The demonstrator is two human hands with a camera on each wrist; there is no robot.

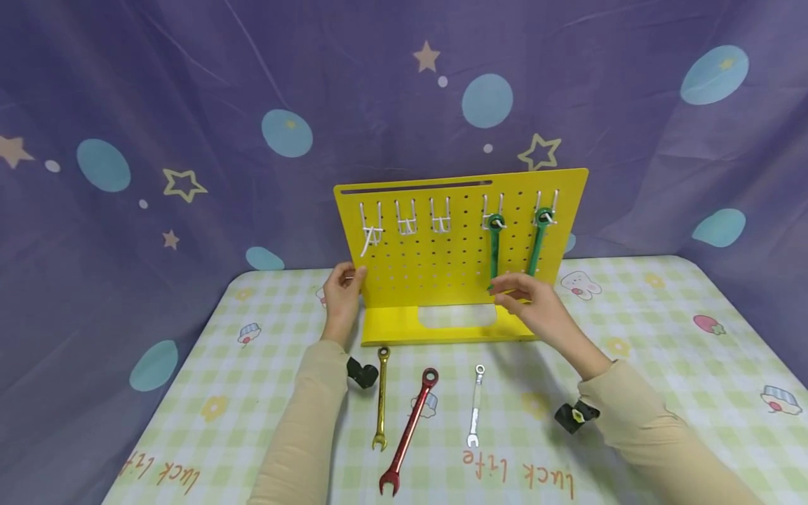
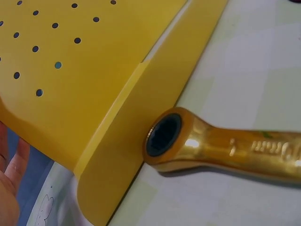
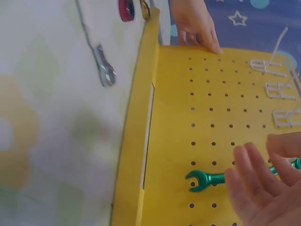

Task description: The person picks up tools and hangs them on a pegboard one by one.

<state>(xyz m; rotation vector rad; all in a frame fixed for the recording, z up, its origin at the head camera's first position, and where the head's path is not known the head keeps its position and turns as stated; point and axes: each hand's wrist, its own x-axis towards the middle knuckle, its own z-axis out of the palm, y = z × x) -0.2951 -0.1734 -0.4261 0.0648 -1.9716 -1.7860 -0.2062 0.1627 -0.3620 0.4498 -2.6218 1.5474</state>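
Observation:
A yellow pegboard [image 1: 416, 273] stands upright on its base. My left hand [image 1: 343, 294] grips its left side edge, the thumb at the front and fingers behind. Two green wrenches hang from white hooks on the right half: one inner wrench [image 1: 494, 249] and one outer wrench [image 1: 538, 242]. By the lower end of the inner one, my right hand [image 1: 530, 301] has loosely bent fingers and holds nothing. In the right wrist view, the open jaw end of a green wrench [image 3: 200, 181] shows past the fingers [image 3: 256, 172], flat against the board.
On the checked tablecloth [image 1: 278, 414], in front of the base, lie a gold wrench [image 1: 381, 400], a red wrench [image 1: 410, 429] and a small silver wrench [image 1: 476, 407]. The gold ring end is close to the base. White hooks [image 1: 407, 223] bear no wrenches on the board's left half.

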